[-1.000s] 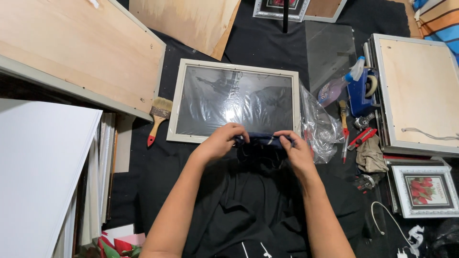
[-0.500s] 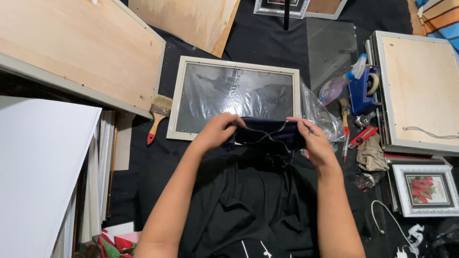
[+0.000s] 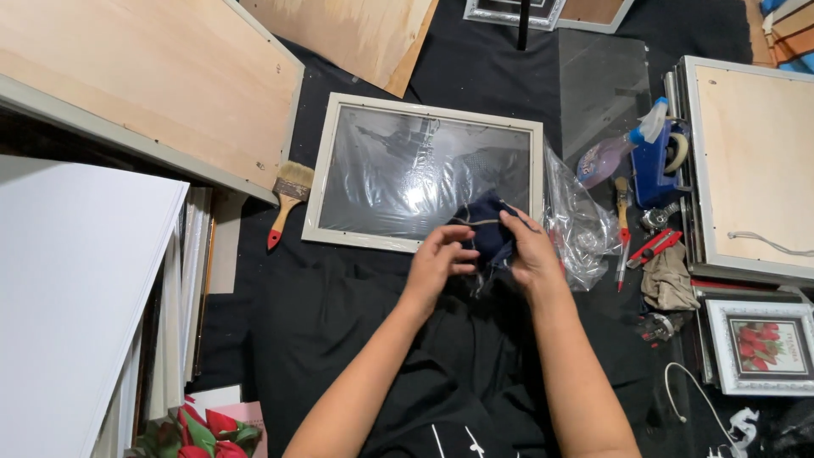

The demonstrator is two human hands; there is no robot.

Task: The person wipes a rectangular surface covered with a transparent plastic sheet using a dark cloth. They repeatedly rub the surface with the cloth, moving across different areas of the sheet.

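I have gathered the dark blue cloth (image 3: 482,233) into a tight bundle; a moment ago it lay stretched wide between my hands. My left hand (image 3: 439,259) and right hand (image 3: 527,248) both pinch it, close together, over the lower edge of the glazed picture frame (image 3: 339,174).

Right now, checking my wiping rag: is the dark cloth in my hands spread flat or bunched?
Bunched: the dark cloth sits wadded between left hand and right hand.
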